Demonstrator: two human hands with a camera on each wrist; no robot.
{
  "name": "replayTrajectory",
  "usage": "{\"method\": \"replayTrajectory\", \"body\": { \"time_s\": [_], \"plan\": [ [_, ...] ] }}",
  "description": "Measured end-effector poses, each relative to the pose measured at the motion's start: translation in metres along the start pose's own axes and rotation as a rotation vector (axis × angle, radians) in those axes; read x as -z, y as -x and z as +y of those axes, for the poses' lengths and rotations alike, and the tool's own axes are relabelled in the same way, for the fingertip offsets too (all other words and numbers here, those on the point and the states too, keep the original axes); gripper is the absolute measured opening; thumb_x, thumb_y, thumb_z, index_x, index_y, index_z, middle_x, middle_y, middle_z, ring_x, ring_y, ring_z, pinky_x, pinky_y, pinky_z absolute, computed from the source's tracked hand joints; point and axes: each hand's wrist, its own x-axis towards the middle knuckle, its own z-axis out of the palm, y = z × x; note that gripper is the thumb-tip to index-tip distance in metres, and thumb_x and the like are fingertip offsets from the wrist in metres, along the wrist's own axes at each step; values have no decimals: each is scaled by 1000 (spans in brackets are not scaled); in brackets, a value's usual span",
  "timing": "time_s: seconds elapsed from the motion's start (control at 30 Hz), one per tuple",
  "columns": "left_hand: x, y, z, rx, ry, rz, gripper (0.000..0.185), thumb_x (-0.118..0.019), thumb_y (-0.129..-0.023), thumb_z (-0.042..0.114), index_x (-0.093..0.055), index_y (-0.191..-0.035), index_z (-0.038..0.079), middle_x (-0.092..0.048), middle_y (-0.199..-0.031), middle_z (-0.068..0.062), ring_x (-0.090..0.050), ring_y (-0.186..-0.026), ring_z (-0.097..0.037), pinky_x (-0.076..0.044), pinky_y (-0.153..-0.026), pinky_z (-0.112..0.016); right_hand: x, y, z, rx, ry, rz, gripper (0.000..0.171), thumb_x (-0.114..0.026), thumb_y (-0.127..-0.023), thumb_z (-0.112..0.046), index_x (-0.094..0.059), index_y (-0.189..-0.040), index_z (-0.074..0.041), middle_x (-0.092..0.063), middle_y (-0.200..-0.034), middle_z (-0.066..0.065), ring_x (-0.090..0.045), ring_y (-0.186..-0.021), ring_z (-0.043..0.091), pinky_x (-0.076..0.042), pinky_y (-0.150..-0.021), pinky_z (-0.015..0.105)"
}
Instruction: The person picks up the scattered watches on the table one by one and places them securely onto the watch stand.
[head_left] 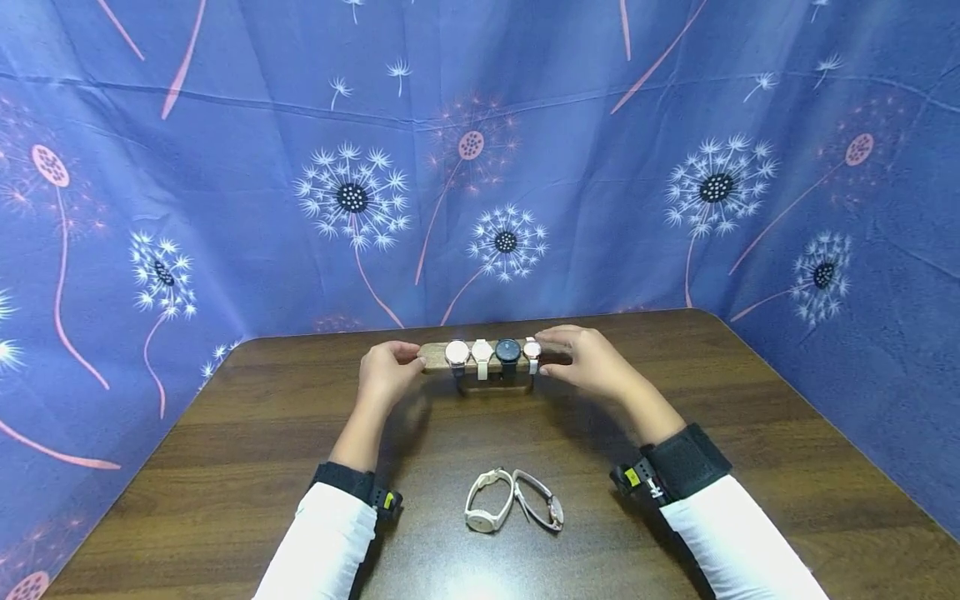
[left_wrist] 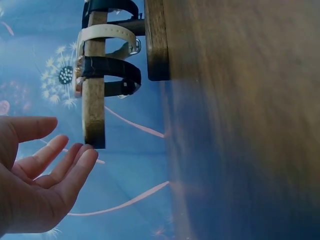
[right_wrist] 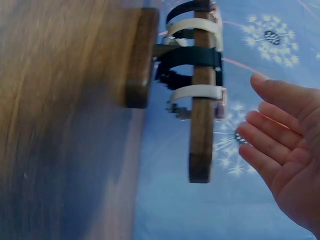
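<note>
A wooden watch stand (head_left: 435, 357) stands toward the back of the table, several watches strapped around its bar. From left to right come a pale-faced watch on a dark strap (head_left: 457, 353), a white watch (head_left: 482, 351), a black watch (head_left: 507, 351) and a small white-strapped watch (head_left: 532, 350). My left hand (head_left: 386, 373) is at the bar's left end; in the left wrist view its fingers are loosely bent, fingertips touching or almost touching the end. Beside the right end is my right hand (head_left: 588, 362), fingers relaxed, apart from the bar in the right wrist view.
Nearer me on the brown wooden table (head_left: 247, 467) lie a cream watch (head_left: 482, 521) and a pale-strapped watch (head_left: 555, 510), side by side. A blue dandelion-print cloth (head_left: 585, 250) hangs behind the table and along its sides.
</note>
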Motion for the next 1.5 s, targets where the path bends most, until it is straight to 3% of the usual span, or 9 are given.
{"method": "replayTrajectory", "body": {
  "time_s": [0.2, 0.5, 0.7, 0.83, 1.03, 1.27, 1.5],
  "plan": [
    [4, 15, 5, -80, -11, -35, 17, -69, -89, 13, -74, -103, 3, -73, -100, -11, -66, -95, -30, -52, -86, -47, 6, 15, -13, 73, 9, -35, 43, -81, -78, -9, -67, -116, 3, -66, -118, 18, -63, -108, 34, -50, -94, 47],
    [7, 29, 24, -203, -4, -110, 10, -67, -90, 8, -74, -91, 1, -67, -66, -1, -62, -60, -15, -49, -56, -30, 9, 25, -30, 128, 25, -103, 39, -81, -76, -10, -69, -112, 0, -67, -116, 16, -60, -112, 33, -46, -98, 47],
    [5, 36, 33, -269, -4, -157, 9, -68, -88, 8, -76, -89, 4, -68, -68, 0, -61, -62, -10, -51, -60, -30, 4, 26, -42, 200, 24, -178, 34, -81, -77, -11, -70, -108, -1, -68, -113, 13, -61, -111, 32, -46, -98, 46],
    [3, 38, 37, -294, -19, -175, 8, -70, -88, 9, -77, -87, 6, -72, -76, -1, -65, -69, -13, -54, -66, -33, -3, 27, -48, 231, -18, -288, 28, -79, -79, -11, -71, -105, -2, -70, -105, 8, -64, -99, 23, -52, -89, 38],
    [2, 40, 38, -317, -46, -195, 6, -71, -87, 9, -77, -86, 8, -73, -82, -1, -65, -76, -15, -54, -73, -37, -16, 32, -52, 210, -109, -464, 19, -77, -79, -5, -71, -97, 0, -71, -88, 4, -63, -74, 6, -54, -68, 23],
    [3, 40, 38, -315, -40, -220, 7, -70, -87, 9, -77, -87, 6, -72, -82, -1, -62, -73, -11, -52, -71, -34, -28, 35, -60, 136, -125, -625, 19, -78, -79, -7, -71, -95, 0, -69, -81, -2, -63, -74, 2, -53, -69, 19],
    [4, 40, 40, -323, -42, -246, 8, -71, -87, 11, -76, -85, 7, -72, -81, 0, -62, -73, -11, -52, -71, -34, -39, 37, -66, 123, -129, -677, 16, -78, -79, -8, -72, -93, -3, -69, -78, -6, -62, -69, -1, -51, -64, 15]
  ]
}}
